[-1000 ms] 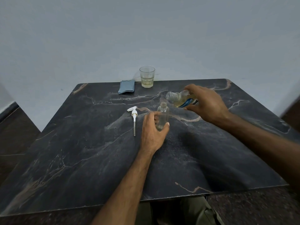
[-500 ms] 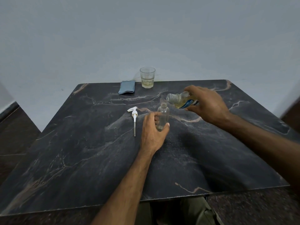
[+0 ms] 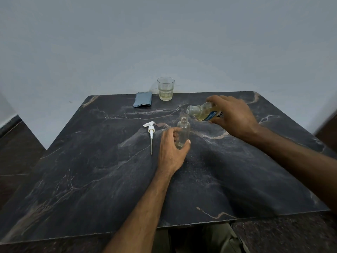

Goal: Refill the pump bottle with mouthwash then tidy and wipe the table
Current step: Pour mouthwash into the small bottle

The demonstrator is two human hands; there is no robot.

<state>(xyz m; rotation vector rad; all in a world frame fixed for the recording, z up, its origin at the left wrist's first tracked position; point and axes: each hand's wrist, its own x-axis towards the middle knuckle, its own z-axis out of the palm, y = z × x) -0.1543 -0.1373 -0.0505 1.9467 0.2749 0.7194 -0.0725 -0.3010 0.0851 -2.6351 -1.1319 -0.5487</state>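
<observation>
The clear pump bottle [image 3: 182,132] stands upright mid-table, gripped by the left hand [image 3: 172,148]; the right hand [image 3: 232,114] holds the tilted mouthwash bottle [image 3: 202,112] just above its mouth, and the pump head [image 3: 151,131] lies beside it

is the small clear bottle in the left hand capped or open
Open. The small clear bottle stands upright with a bare neck, and its pump lies on the table beside it.
</observation>
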